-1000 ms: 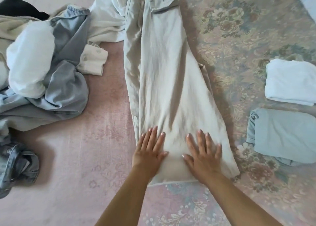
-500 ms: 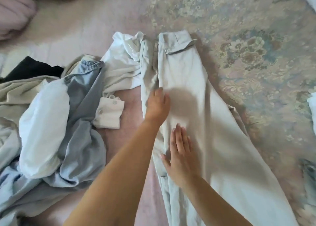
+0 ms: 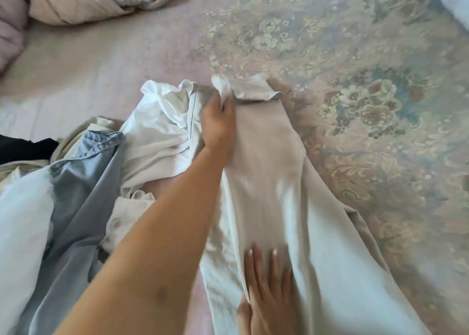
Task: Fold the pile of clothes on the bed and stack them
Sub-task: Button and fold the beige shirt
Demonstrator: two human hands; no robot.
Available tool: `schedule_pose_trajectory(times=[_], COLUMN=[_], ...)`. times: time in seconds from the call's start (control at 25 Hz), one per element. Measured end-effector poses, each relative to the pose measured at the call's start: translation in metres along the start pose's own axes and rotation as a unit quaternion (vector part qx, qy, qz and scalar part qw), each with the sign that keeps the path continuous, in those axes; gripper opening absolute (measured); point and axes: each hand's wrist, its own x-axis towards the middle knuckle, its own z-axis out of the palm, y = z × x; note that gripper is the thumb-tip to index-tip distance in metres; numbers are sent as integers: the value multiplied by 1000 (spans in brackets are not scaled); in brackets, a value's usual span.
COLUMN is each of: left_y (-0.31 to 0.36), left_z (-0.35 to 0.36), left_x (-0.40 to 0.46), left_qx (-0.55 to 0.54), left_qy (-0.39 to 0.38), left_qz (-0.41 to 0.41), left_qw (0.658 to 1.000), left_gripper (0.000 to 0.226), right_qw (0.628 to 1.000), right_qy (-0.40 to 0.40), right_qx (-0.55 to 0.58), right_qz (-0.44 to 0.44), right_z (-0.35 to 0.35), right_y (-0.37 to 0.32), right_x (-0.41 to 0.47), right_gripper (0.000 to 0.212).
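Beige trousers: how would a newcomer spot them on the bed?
On the floral bedspread, right of the crumpled clothes pile, lie the beige trousers, spread flat lengthwise. Unlike the pile, they are smoothed, the left hand gripping their far end.

Left hand [image 3: 218, 124] reaches far forward with fingers curled, pinching; right hand [image 3: 269, 291] lies flat, fingers straight.

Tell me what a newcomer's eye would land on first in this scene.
First, the long beige trousers spread down the middle of the floral bedspread. The left hand reaches to their far end and grips the fabric there, while the right hand lies flat on them near the camera. At left sits the unfolded pile of clothes.
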Motion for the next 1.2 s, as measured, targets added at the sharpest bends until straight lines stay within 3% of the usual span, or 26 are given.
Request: schedule_pose_trajectory(times=[0.08,0.16,0.24,0.4,0.52,0.64,0.72,0.8,0.88,0.92,1.04,1.12,1.2], left_y=[-7,-29,-50,-57,-49,-44,-58,-86,-109,-113,-99,-93,-105], left_z=[-17,-37,-49,-52,-64,-58,-50,-57,-68,-71,-74,-80,-99], left_x=[4,10,14,23,16,-54,-143,-238,-283,-288,-300,-351,-427], left_qx=[124,269,347,306,293,399,396,438,499,522,533,467,428], left_qy=[33,35,20,-68,-38,-35,-145,-245,-304,-314,-272,-297,-326], left_qz=[51,-8,-51,-36,-16,171,286,357,371,351,308,362,441], left_qw=[990,962,936,949,955,900,860,788,722,711,740,750,718], left_gripper=[20,19,26,34,52,70,71,66,59,57,60,64,76], right_qw=[1000,1000,998,996,996,999,994,987,977,971,955,940,908], right_qy=[-1,-18,-43,-31,-11,-29,-69,-104,-124,-131,-133,-146,-184], right_qx=[11,-5,-41,-6,40,-31,-80,-120,-171,-196,-233,-208,-181], right_qz=[-4,-24,-28,-82,-85,-2,27,20,-14,-39,-129,-229,-331], right_z=[-1,0,1,-8,-30,-55,-66,-69,-70,-72,-87,-100,-109], right_y=[-10,-24,-29,-20,13,88,137,170,194,204,220,227,230], right_x=[1,-5,-8,-7,-11,-28,-48,-70,-85,-92,-122,-153,-186], right_gripper=[81,78,73,58,50,52,55,58,60,60,60,60,70])
